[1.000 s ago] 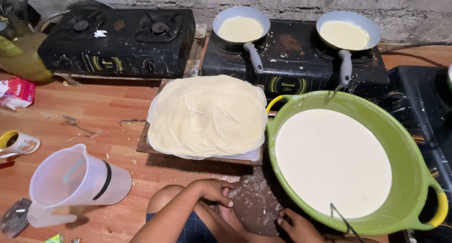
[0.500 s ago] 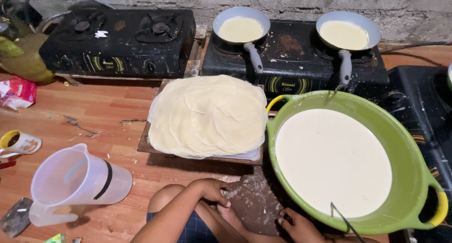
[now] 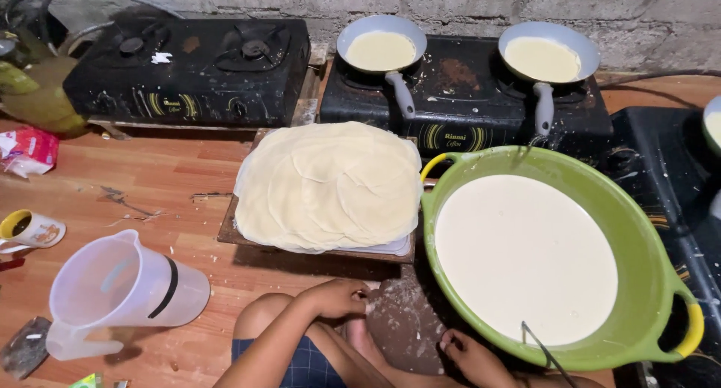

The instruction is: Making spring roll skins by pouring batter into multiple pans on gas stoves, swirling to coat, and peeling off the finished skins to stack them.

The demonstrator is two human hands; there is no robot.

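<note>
My left hand [image 3: 339, 298] rests loosely curled on my knee, just below the board with a stack of thin pale crepes [image 3: 328, 185]. My right hand [image 3: 469, 356] lies low by my foot, its fingers close to the near rim of a big green basin [image 3: 653, 245] full of white batter; it holds nothing. A thin metal handle [image 3: 542, 348] pokes out of the batter beside that hand. Two grey pans [image 3: 381, 48] [image 3: 550, 56] with thin batter layers sit on the black stove [image 3: 458, 110] behind.
A second black stove [image 3: 188, 69] stands at the back left. A clear plastic jug [image 3: 113, 294] and a small cup [image 3: 30, 230] sit on the wooden floor at left. A third stove [image 3: 668, 155] and a pan edge [image 3: 712, 125] show at right. A block wall runs behind.
</note>
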